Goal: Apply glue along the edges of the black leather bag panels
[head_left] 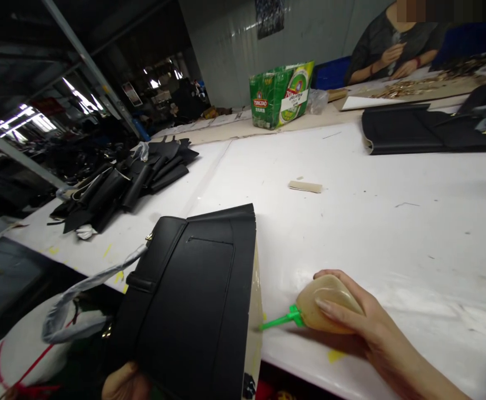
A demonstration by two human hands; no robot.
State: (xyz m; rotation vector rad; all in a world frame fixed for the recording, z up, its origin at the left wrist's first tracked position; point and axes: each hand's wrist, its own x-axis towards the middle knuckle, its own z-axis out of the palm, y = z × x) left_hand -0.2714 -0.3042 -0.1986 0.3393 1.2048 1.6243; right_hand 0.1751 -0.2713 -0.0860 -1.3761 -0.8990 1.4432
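Observation:
In my right hand is a squeeze bottle of yellowish, cloudy liquid, its green nozzle pointing left. The nozzle's tip meets the pale inner edge of a black leather bag piece. That piece has a stitched outline on its face and a handle wrapped in clear plastic, with gold-coloured fittings. At the lower edge of the view my left hand grips the bag piece from below; most of its fingers are hidden behind the leather.
Black leather pieces lie heaped on the white table at the left, others at the right. A green Tsingtao carton stands at the back. Beyond it, a person sits beside scattered metal parts. A beige strip lies mid-table.

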